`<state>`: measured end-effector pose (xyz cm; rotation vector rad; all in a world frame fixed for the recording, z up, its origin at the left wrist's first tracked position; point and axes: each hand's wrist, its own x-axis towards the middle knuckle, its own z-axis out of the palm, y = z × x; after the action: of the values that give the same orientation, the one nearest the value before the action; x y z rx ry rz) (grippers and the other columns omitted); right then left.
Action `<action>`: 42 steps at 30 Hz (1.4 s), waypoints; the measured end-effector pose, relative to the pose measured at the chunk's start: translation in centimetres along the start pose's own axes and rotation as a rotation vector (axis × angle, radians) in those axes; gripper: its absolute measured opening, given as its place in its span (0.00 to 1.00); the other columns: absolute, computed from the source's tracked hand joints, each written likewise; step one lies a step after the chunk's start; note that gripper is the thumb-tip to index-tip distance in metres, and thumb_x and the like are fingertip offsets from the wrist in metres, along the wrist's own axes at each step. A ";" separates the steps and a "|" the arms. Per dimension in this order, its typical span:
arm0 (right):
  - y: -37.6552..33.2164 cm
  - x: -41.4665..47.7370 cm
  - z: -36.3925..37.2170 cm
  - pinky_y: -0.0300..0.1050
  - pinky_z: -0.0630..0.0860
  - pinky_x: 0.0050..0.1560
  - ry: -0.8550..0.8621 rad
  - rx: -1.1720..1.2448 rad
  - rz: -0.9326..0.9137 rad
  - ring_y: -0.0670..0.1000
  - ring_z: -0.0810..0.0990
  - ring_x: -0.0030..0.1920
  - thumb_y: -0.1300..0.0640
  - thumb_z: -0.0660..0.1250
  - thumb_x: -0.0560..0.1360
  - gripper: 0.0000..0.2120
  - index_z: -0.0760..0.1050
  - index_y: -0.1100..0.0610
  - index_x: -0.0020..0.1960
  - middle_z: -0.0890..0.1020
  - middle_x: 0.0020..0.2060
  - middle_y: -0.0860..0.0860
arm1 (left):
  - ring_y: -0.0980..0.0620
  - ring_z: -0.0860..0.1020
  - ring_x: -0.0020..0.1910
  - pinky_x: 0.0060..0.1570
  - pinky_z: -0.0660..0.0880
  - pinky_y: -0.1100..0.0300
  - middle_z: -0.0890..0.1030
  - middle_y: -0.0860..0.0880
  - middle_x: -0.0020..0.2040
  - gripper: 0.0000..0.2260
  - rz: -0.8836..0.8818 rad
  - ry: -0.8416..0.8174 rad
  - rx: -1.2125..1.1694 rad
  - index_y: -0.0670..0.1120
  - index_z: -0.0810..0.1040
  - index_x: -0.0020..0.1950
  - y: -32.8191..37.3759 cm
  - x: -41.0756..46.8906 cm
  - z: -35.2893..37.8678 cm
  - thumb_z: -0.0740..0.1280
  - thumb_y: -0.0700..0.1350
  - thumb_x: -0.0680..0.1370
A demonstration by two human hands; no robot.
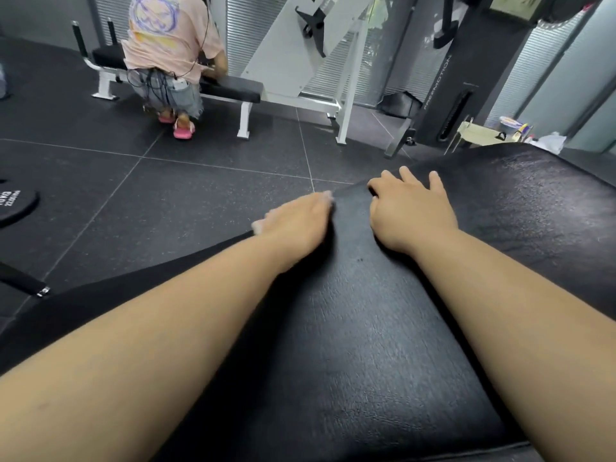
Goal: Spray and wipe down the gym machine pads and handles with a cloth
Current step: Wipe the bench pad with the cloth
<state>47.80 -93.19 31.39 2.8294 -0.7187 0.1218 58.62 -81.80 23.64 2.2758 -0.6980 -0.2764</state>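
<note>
You look mid-wipe on the pad [366, 345]: left hand [296, 225] over a pale cloth [258, 224], its grip too blurred to tell; right hand [411, 211] flat, fingers spread. Next, sweep far right.

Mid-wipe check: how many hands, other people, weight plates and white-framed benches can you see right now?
Hands: 2 (left hand, right hand)
Other people: 1
Weight plates: 1
White-framed benches: 1
Total: 5
</note>
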 end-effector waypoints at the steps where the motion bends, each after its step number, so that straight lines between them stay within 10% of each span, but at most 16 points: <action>1: 0.0 -0.1 0.0 0.62 0.43 0.76 0.004 -0.003 0.004 0.54 0.51 0.79 0.58 0.50 0.81 0.19 0.66 0.52 0.70 0.64 0.75 0.50 | 0.47 0.63 0.75 0.71 0.54 0.46 0.68 0.57 0.75 0.22 0.105 -0.016 0.005 0.63 0.67 0.71 1.3 -0.7 0.2 0.46 0.62 0.80; 5: 0.1 0.0 -0.1 0.63 0.43 0.76 0.000 -0.018 0.004 0.54 0.51 0.79 0.57 0.48 0.81 0.18 0.67 0.52 0.69 0.65 0.74 0.49 | 0.59 0.47 0.79 0.78 0.42 0.52 0.54 0.58 0.80 0.28 0.350 -0.144 0.025 0.58 0.55 0.80 -4.9 -4.1 -1.6 0.43 0.61 0.79; 9: -0.3 -0.1 -0.1 0.64 0.44 0.76 -0.026 -0.057 0.010 0.56 0.53 0.78 0.56 0.47 0.81 0.19 0.66 0.54 0.69 0.65 0.74 0.52 | 0.56 0.50 0.79 0.76 0.45 0.54 0.57 0.56 0.79 0.24 -0.005 0.010 0.018 0.58 0.59 0.78 -16.0 -7.5 -4.0 0.45 0.58 0.82; 13: -1.2 -0.2 -0.5 0.65 0.46 0.75 -0.053 -0.098 0.039 0.57 0.53 0.78 0.58 0.49 0.80 0.20 0.64 0.56 0.70 0.65 0.73 0.54 | 0.40 0.70 0.66 0.63 0.63 0.42 0.72 0.52 0.66 0.14 -0.382 0.080 0.082 0.64 0.67 0.53 -13.1 -6.3 -3.6 0.44 0.58 0.77; 20: -8.3 -1.7 -0.2 0.68 0.39 0.74 -0.213 -0.062 -0.144 0.56 0.49 0.79 0.55 0.52 0.80 0.21 0.65 0.52 0.73 0.59 0.78 0.51 | 0.60 0.43 0.79 0.77 0.40 0.54 0.50 0.58 0.80 0.21 0.352 -0.155 0.027 0.58 0.54 0.80 -9.1 -13.4 -2.7 0.49 0.52 0.85; 28: -13.2 -3.4 3.6 0.66 0.38 0.75 -0.171 0.048 -0.217 0.57 0.46 0.80 0.55 0.49 0.82 0.22 0.62 0.50 0.75 0.57 0.79 0.49 | 0.42 0.64 0.73 0.69 0.60 0.43 0.68 0.49 0.74 0.24 -0.548 0.103 0.145 0.56 0.67 0.71 -23.1 -9.5 -4.8 0.43 0.56 0.78; 33: -13.2 -3.3 3.7 0.66 0.38 0.75 -0.162 0.055 -0.217 0.56 0.46 0.80 0.55 0.49 0.81 0.22 0.62 0.49 0.75 0.55 0.79 0.49 | 0.50 0.55 0.78 0.75 0.49 0.47 0.60 0.54 0.78 0.19 -0.020 -0.031 -0.040 0.64 0.64 0.74 -10.7 -10.3 -3.0 0.48 0.53 0.84; 37: -13.1 -3.5 3.6 0.64 0.38 0.76 -0.167 0.077 -0.222 0.54 0.46 0.80 0.57 0.50 0.81 0.23 0.63 0.48 0.75 0.55 0.80 0.48 | 0.66 0.47 0.75 0.72 0.39 0.69 0.55 0.65 0.73 0.19 0.232 -0.057 -0.067 0.59 0.60 0.78 -15.5 -13.8 -4.4 0.50 0.50 0.86; 42: -13.0 -3.9 3.5 0.61 0.39 0.77 -0.142 0.118 -0.217 0.53 0.49 0.80 0.59 0.50 0.81 0.22 0.66 0.48 0.72 0.60 0.78 0.48 | 0.44 0.63 0.74 0.67 0.58 0.46 0.70 0.54 0.70 0.16 -0.423 0.125 0.056 0.59 0.70 0.66 -23.2 -10.9 -5.9 0.49 0.53 0.82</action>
<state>50.72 -81.05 24.95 3.0306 -0.4397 -0.0751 61.17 -58.68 11.46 2.4552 -0.1558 -0.3109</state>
